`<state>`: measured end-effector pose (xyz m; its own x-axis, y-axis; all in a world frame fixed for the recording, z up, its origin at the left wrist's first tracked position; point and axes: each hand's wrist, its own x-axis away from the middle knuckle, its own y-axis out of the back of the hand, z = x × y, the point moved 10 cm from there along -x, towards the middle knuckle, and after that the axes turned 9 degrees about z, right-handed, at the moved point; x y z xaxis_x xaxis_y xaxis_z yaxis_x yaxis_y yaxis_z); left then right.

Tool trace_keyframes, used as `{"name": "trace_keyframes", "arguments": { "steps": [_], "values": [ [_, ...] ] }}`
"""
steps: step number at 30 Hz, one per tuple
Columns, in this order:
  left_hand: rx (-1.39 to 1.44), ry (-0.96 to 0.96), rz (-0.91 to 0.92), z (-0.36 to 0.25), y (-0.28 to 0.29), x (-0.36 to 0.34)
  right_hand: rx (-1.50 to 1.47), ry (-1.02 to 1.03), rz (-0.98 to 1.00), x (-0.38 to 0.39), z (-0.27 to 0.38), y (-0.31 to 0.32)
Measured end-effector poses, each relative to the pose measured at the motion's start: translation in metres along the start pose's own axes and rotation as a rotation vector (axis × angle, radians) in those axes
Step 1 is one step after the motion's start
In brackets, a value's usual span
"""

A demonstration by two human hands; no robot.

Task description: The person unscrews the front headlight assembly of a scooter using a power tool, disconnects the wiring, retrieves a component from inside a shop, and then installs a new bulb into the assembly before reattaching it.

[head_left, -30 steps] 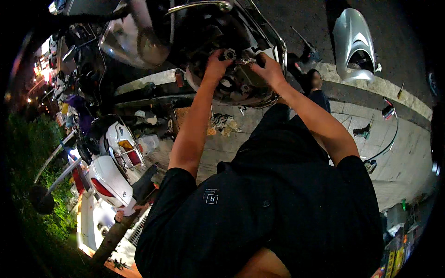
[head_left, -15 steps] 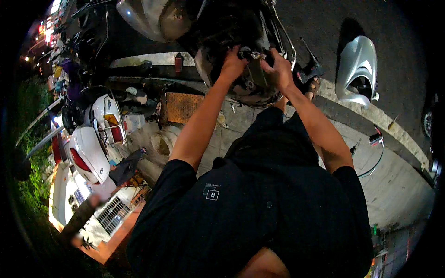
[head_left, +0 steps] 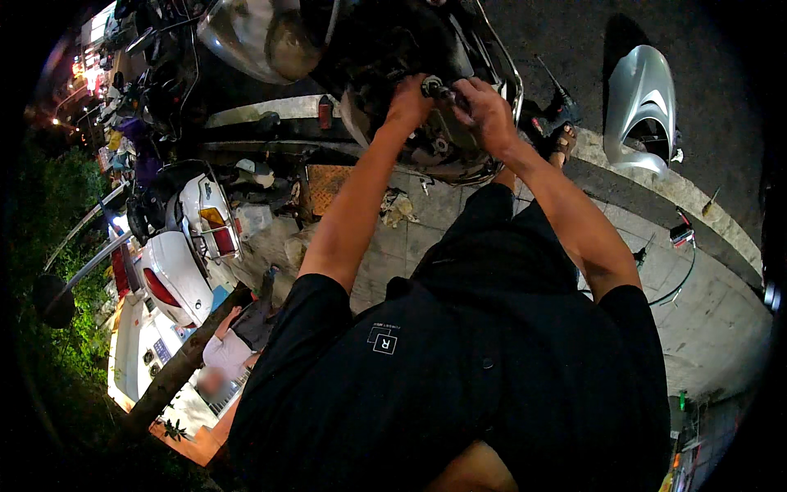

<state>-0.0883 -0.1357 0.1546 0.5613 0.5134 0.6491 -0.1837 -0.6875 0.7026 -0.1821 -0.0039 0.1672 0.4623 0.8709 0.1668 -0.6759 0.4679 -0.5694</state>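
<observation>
Both my arms reach forward to the front of a dark scooter (head_left: 385, 49) with its panels off. My left hand (head_left: 410, 100) grips the scooter's bodywork beside a small round metal part (head_left: 432, 85). My right hand (head_left: 484, 107) is closed on that metal part from the right. The fingers of both hands curl around dark pieces, and what lies under them is hidden. I wear a black short-sleeved shirt.
A loose silver scooter panel (head_left: 641, 111) lies on the road at right. A power drill (head_left: 553, 111) rests by the kerb. Parked white scooters (head_left: 176, 262) stand at left, with a seated person (head_left: 234, 344) near them. Rags and small parts litter the pavement (head_left: 393, 205).
The view has tilted and shifted, so the scooter and my hands sit higher in the picture. My hands stay on the same spot of the scooter, the right one working at the metal part.
</observation>
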Motion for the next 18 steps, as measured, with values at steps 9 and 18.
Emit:
{"name": "trace_keyframes", "arguments": {
  "steps": [9, 18],
  "values": [
    [-0.071, -0.080, -0.093, -0.002, 0.001, 0.004, 1.038, 0.209, 0.099, -0.003, 0.041, -0.018],
    [-0.034, 0.026, 0.030, -0.022, 0.017, 0.014, 1.247, 0.171, 0.158, -0.021, 0.051, -0.022]
  ]
}}
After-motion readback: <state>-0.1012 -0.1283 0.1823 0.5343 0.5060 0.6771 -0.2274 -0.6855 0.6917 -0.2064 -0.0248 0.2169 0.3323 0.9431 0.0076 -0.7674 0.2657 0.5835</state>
